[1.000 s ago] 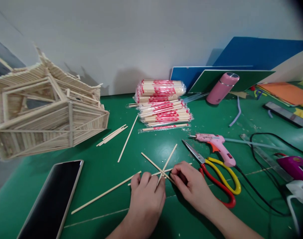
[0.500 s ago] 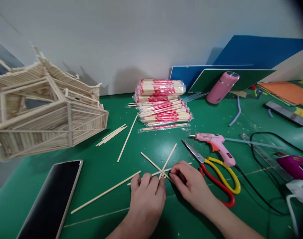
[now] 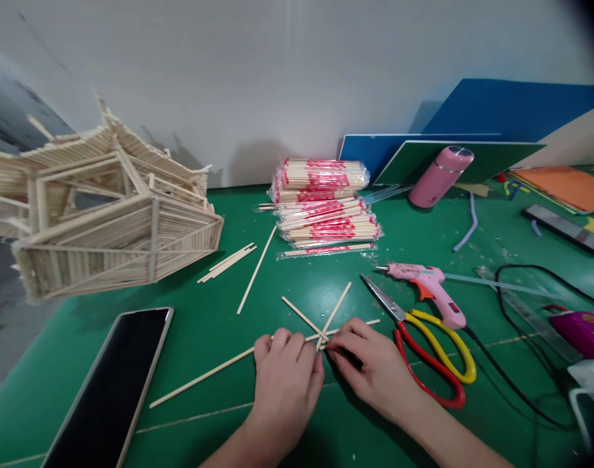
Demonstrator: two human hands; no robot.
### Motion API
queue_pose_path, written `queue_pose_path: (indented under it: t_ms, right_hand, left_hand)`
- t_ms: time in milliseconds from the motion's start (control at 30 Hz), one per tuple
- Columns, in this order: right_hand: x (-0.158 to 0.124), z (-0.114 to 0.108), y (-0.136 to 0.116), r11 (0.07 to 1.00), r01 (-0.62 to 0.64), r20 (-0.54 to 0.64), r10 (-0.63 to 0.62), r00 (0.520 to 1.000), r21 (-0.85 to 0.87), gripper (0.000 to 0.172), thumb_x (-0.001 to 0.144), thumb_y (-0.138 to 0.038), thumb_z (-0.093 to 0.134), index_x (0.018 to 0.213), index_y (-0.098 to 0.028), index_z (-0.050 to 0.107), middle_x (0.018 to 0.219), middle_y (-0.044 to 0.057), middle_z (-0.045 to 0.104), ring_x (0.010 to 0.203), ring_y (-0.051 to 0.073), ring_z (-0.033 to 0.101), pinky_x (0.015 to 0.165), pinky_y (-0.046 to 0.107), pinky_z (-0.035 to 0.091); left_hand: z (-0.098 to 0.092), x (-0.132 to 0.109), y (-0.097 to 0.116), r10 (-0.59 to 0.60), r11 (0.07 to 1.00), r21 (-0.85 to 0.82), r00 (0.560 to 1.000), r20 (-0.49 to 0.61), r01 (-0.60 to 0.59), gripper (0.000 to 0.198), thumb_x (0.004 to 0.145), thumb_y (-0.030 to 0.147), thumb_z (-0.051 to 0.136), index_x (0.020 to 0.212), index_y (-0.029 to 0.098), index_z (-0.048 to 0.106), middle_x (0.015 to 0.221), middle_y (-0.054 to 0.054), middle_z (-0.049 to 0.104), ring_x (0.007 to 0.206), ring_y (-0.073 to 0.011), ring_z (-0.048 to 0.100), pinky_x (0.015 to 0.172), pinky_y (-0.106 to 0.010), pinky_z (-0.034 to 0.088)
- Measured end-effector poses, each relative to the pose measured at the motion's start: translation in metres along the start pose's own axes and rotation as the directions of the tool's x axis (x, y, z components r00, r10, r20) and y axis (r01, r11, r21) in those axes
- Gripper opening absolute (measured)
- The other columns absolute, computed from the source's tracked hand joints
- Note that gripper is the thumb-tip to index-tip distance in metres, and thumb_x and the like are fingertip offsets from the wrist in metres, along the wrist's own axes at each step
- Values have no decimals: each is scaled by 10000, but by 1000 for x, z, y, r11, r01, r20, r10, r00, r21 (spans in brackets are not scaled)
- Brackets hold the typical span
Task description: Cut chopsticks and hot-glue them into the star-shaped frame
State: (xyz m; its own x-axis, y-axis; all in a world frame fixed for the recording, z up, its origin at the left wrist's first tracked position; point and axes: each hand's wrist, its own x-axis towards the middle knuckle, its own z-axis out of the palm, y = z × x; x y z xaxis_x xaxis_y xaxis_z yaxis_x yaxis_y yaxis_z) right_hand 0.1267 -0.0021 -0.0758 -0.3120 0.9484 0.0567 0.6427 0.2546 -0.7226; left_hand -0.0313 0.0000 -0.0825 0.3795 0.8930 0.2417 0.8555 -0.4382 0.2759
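Observation:
Thin wooden chopsticks point(image 3: 301, 312) cross each other on the green table, just beyond my fingertips. My left hand point(image 3: 288, 383) presses its curled fingers down on chopsticks at the left of the crossing, hiding part of them. Beyond its knuckles a long chopstick point(image 3: 199, 381) runs out to the left. Thumb and fingers of my right hand point(image 3: 375, 361) pinch a chopstick end right beside the crossing. Red-and-yellow-handled scissors point(image 3: 404, 316) lie to the right of that hand. A pink hot glue gun point(image 3: 431, 284) rests behind them.
A model building made of sticks point(image 3: 180, 240) stands at the left, above a phone point(image 3: 109, 383). Plastic-wrapped chopstick packs point(image 3: 326, 208) are stacked by the wall. Loose chopsticks point(image 3: 226, 263) lie between. At right are a pink bottle point(image 3: 436, 179), a black cable point(image 3: 502, 383) and orange paper point(image 3: 563, 186).
My right hand has closed in on the crossing, and the chopstick end there is now mostly under its fingers. My left hand now covers the near end of the long chopstick. The view has shifted slightly.

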Motion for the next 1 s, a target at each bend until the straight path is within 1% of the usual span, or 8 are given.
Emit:
queue_pose_path:
  t_ms: [133,300,400,700,833,1000]
  right_hand:
    - [1,2,-3,996,10,35,-7,999,-83,168,791,-144,450,844,-229,585,793,18,520,694,126,502,622,224,405]
    - [2,4,-6,989,8,21,-5,1000,-145,150,791,-170,469,850,-233,591,785,10,527,672,117,517,596,206,403]
    - [3,4,-5,985,-3,33,9,999,-171,133,799,-187,462,833,-229,584,783,8,523,664,115,515,573,201,394]
    - [4,4,-3,980,7,88,10,996,-197,149,845,-206,409,836,-223,557,804,12,515,682,116,510,599,208,391]
    - [4,3,-3,980,6,98,13,995,-198,144,842,-204,413,831,-218,556,808,13,516,683,116,508,603,208,391]
    - [5,3,-3,972,-12,105,38,994,-235,130,834,-203,428,852,-225,555,823,12,511,700,120,510,606,208,391]
  left_hand:
    - [0,-1,1,-3,1000,-3,1000,10,3,164,771,190,475,622,188,544,646,-14,552,699,-184,437,670,-353,257]
    - [3,0,0,20,1000,9,1000,-13,-20,162,764,182,483,615,184,545,632,-13,534,677,-172,428,649,-342,248]
    - [4,0,0,24,1000,21,1000,-14,-23,163,763,186,485,611,184,544,625,-13,531,673,-172,427,644,-339,245]
    - [3,-1,1,12,999,33,1000,11,-13,153,769,184,472,630,186,536,642,-18,546,688,-186,432,663,-352,249]
    - [2,-1,1,2,1000,30,999,48,-4,129,761,184,472,649,190,534,662,-19,549,705,-193,436,667,-359,253]
    - [2,-1,1,-1,1000,30,998,62,-1,130,764,187,466,652,193,531,665,-16,548,710,-195,438,669,-361,256]
